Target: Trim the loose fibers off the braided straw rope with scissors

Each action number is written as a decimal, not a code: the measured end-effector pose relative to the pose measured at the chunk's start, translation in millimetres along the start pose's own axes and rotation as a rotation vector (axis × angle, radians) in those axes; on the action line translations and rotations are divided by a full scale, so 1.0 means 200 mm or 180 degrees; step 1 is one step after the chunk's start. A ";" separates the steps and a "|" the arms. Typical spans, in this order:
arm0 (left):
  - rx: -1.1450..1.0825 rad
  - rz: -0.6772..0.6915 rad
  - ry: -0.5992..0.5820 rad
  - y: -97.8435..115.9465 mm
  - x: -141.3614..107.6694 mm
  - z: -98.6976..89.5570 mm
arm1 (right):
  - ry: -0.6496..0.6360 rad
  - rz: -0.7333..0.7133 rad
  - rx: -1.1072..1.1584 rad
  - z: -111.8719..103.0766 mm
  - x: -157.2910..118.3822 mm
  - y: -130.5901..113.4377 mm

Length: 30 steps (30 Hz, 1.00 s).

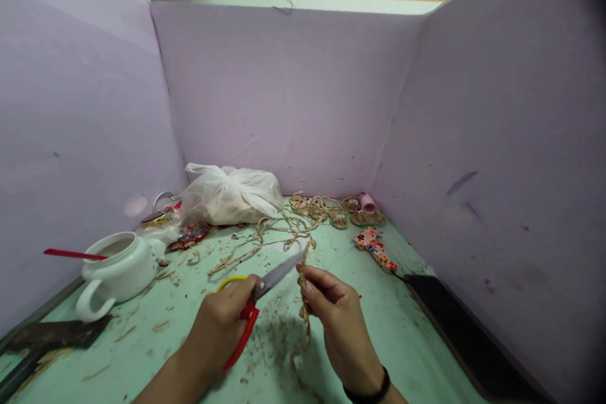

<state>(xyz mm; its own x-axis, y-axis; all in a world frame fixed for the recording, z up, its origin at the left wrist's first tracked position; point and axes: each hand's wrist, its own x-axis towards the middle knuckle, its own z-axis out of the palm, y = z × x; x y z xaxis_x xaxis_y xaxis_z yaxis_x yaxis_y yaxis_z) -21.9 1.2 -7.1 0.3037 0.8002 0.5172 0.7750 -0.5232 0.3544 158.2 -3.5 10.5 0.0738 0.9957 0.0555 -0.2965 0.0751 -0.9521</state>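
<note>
My left hand (222, 322) is wrapped round a pair of scissors (279, 276) with one yellow and one red handle loop. The blades point up and right, their tips close to a braided straw cord (305, 290). Between the thumb and fingers of my right hand (329, 303) this cord is pinched, hanging roughly upright, with its lower end trailing below the hand. A black band circles the right wrist. Further back on the green table (180, 303) lies a loose tangle of similar cord (258, 240).
At left stand a white teapot (125, 271) with a red stick and a dark metal tool (61, 334). Behind are a white plastic bag (237, 192) and woven coils (338, 221). A floral glue gun (374, 247) and black tray (454, 322) lie right. Purple panels enclose the table.
</note>
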 end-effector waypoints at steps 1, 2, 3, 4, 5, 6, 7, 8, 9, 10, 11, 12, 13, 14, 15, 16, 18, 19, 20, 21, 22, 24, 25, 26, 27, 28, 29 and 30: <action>-0.0257 -0.0319 -0.0001 0.02 0.01 -0.01 | 0.0014 0.0072 0.0064 0.01 0.00 0.00; -0.0549 -0.0669 0.0005 0.04 0.01 -0.02 | -0.0007 0.0131 0.0111 0.02 -0.01 0.00; -0.0879 -0.1016 0.0018 0.06 0.02 -0.03 | -0.0053 0.0181 0.0138 0.03 -0.01 0.00; -0.1245 -0.1333 0.0017 0.09 0.02 -0.04 | -0.0120 0.0229 0.0146 0.04 -0.02 0.01; -0.1649 -0.1607 -0.0006 0.12 0.02 -0.05 | -0.0182 0.0279 0.0143 0.06 -0.03 0.02; -0.2060 -0.1819 -0.0043 0.15 0.02 -0.06 | -0.0239 0.0334 0.0127 0.07 -0.04 0.03; -0.2429 -0.1975 -0.0074 0.17 0.02 -0.06 | -0.0294 0.0388 0.0107 0.08 -0.06 0.05; -0.2743 -0.2078 -0.0102 0.19 0.02 -0.05 | -0.0341 0.0429 0.0089 0.10 -0.07 0.07; -0.3006 -0.2146 -0.0132 0.20 0.01 -0.04 | -0.0378 0.0452 0.0072 0.10 -0.08 0.09; -0.3223 -0.2193 -0.0175 0.21 0.01 -0.03 | -0.0400 0.0451 0.0046 0.11 -0.09 0.10; -0.3412 -0.2228 -0.0216 0.21 0.00 -0.02 | -0.0402 0.0428 0.0010 0.12 -0.10 0.12; -0.3575 -0.2268 -0.0239 0.21 -0.01 0.00 | -0.0387 0.0393 -0.0037 0.12 -0.10 0.13; -0.3701 -0.2314 -0.0250 0.20 -0.02 0.01 | -0.0363 0.0355 -0.0086 0.12 -0.11 0.13; -0.3786 -0.2355 -0.0262 0.20 -0.02 0.02 | -0.0333 0.0316 -0.0119 0.11 -0.11 0.13; -0.3838 -0.2392 -0.0279 0.20 -0.03 0.03 | -0.0300 0.0285 -0.0121 0.11 -0.10 0.13; -0.3870 -0.2421 -0.0288 0.20 -0.03 0.04 | -0.0255 0.0260 -0.0098 0.10 -0.10 0.12; -0.3882 -0.2467 -0.0275 0.21 -0.03 0.04 | -0.0145 0.0258 -0.0051 0.10 -0.09 0.11; -0.3875 -0.2486 -0.0261 0.21 -0.03 0.05 | -0.0083 0.0267 -0.0051 0.10 -0.09 0.10; -0.3868 -0.2496 -0.0243 0.22 -0.03 0.05 | -0.0032 0.0272 -0.0075 0.10 -0.09 0.10; -0.3866 -0.2482 -0.0224 0.23 -0.03 0.06 | -0.0013 0.0266 -0.0114 0.10 -0.08 0.09; -0.3877 -0.2442 -0.0220 0.23 -0.03 0.06 | -0.0025 0.0240 -0.0161 0.11 -0.08 0.09; -0.3938 -0.2330 -0.0239 0.24 -0.04 0.07 | -0.0085 0.0133 -0.0255 0.11 -0.08 0.10; -0.3973 -0.2293 -0.0233 0.24 -0.04 0.07 | -0.0099 0.0090 -0.0286 0.11 -0.08 0.10; -0.3998 -0.2294 -0.0213 0.24 -0.04 0.07 | -0.0093 0.0075 -0.0301 0.11 -0.07 0.11; -0.3998 -0.2329 -0.0198 0.24 -0.05 0.07 | -0.0051 0.0089 -0.0298 0.11 -0.07 0.11; -0.3970 -0.2388 -0.0164 0.25 -0.05 0.07 | 0.0027 0.0130 -0.0280 0.11 -0.07 0.11; -0.3908 -0.2443 -0.0114 0.25 -0.05 0.07 | 0.0118 0.0183 -0.0251 0.11 -0.07 0.11; -0.3818 -0.2477 -0.0055 0.25 -0.05 0.07 | 0.0193 0.0228 -0.0224 0.11 -0.07 0.10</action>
<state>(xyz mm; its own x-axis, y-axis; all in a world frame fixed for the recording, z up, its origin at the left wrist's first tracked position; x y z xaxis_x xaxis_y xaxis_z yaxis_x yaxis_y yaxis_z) 22.3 -29.2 -5.9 0.0395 0.9923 -0.1175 -0.1818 0.1227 0.9757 130.7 -15.4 -3.7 0.1130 0.9931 -0.0298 -0.2357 -0.0024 -0.9718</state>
